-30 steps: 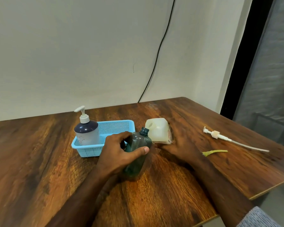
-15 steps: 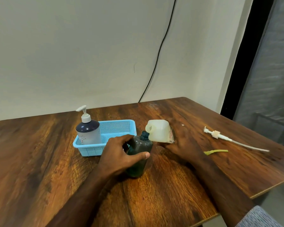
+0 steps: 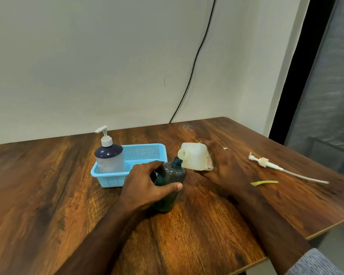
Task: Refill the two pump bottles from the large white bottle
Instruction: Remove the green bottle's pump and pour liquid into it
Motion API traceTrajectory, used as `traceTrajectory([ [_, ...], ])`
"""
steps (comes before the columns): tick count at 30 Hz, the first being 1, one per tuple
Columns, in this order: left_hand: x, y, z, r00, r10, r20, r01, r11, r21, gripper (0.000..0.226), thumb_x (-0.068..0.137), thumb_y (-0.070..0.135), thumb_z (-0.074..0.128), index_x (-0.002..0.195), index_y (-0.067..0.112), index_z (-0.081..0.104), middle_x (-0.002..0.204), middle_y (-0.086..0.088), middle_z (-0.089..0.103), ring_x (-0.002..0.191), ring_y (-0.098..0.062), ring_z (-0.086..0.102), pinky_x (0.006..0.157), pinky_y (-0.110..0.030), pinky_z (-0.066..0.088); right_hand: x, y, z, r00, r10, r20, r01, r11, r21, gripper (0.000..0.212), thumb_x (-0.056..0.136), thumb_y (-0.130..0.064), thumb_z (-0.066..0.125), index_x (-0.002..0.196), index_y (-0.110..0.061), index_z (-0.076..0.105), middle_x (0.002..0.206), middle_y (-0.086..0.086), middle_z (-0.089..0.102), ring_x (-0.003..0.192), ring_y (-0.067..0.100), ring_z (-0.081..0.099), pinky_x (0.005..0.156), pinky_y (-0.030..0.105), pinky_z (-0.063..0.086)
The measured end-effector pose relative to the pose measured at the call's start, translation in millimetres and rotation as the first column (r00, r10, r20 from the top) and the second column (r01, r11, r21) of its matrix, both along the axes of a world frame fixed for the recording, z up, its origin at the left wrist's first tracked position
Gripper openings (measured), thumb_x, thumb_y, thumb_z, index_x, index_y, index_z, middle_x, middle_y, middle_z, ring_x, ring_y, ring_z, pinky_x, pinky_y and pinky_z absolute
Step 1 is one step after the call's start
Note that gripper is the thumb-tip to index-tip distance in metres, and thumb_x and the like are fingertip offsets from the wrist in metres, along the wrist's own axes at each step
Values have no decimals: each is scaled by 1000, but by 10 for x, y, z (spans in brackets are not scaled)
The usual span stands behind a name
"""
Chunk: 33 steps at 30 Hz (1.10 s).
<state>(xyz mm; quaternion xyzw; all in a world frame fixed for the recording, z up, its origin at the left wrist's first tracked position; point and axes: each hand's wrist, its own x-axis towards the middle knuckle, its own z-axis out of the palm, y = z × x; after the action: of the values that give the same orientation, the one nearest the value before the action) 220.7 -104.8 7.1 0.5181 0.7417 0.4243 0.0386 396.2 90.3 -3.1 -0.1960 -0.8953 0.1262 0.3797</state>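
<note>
A: Start big. The tabletop carries everything. What's at 10 o'clock from the hands?

B: A blue basket, with 1 pump bottle standing upright in its left end, pump on.

A: And the large white bottle?

B: At 12 o'clock from the wrists, tipped on its side in the right hand, whose fingers wrap its far side. Its open mouth faces left, just above and beside the neck of the dark green bottle. A second ago it sat lower and further back, behind the green bottle; now it is raised and swung toward that neck.

A: The green one?

B: Standing on the tabletop, leaning a little toward the white bottle, clasped by the left hand: thumb across the front, fingers curled behind. It has come a bit more upright.

A: So pouring is about to begin?

B: I'd judge so. No stream shows yet, and the mouths aren't quite lined up.

A: Smaller things?

B: At 3 o'clock, well apart, lies the removed pump with its long tube; nearer, a yellow-green strip.
</note>
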Motion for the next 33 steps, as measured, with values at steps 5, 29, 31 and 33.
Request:
traceTrajectory([
  [5,-13,2,14,1000,-1,-14,1,1000,-17,88,55,85,64,122,29,68,111,14,71,102,-5,63,90,-38,58,3,-14,24,1000,-15,-2,15,1000,23,71,80,-54,72,139,-38,36,128,-2,56,106,14,53,81,23,45],
  [29,-33,-22,32,1000,-7,-16,7,1000,-18,88,53,84,65,120,29,68,111,14,71,103,-4,62,90,-33,56,-3,-50,95,1000,-12,-13,13,998,61,66,78,-53,69,136,-30,47,125,-1,59,104,9,51,80,14,36],
  [31,-34,-15,29,1000,-10,-24,10,1000,-15,88,53,85,65,120,29,68,110,14,71,102,-3,62,90,-34,56,5,-52,100,1000,-10,-19,12,998,61,66,79,-53,68,136,-29,47,126,-1,59,106,9,51,81,18,37],
  [33,-32,-13,32,1000,-7,-16,7,1000,-12,88,52,85,65,120,29,68,110,15,71,103,-4,62,90,-35,56,3,-44,96,1000,-9,-19,10,998,61,66,78,-52,69,136,-30,46,128,0,59,107,12,53,84,25,41],
])
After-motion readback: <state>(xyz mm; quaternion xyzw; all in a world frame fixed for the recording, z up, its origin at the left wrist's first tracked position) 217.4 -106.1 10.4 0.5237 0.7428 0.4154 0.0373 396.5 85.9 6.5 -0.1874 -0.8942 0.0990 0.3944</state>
